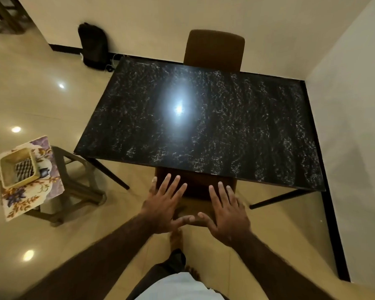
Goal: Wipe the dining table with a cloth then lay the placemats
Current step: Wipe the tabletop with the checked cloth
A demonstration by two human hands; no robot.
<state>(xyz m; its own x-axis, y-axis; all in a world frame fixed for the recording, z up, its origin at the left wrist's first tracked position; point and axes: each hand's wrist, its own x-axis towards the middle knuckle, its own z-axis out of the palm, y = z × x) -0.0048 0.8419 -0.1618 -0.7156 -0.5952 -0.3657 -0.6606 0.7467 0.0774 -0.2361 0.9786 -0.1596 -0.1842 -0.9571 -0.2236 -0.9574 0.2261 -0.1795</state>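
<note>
The dining table (pixel 204 126) has a black speckled glossy top with a lamp's glare near its middle, and nothing lies on it. My left hand (pixel 164 204) and my right hand (pixel 227 213) hover side by side, palms down and fingers spread, just short of the table's near edge, above a brown chair (pixel 195 187) pushed under it. Neither hand holds anything. To the left, floral placemats (pixel 28 195) lie on a stool (pixel 78 187). On them stands a cream square basket (pixel 17 167) with a checked cloth (pixel 24 169) inside.
A second brown chair (pixel 214 50) stands at the table's far side. White walls close in on the right and behind the table. A black backpack (pixel 93 44) leans on the far wall. Glossy beige floor spreads to the left. My bare feet (pixel 175 237) are below the hands.
</note>
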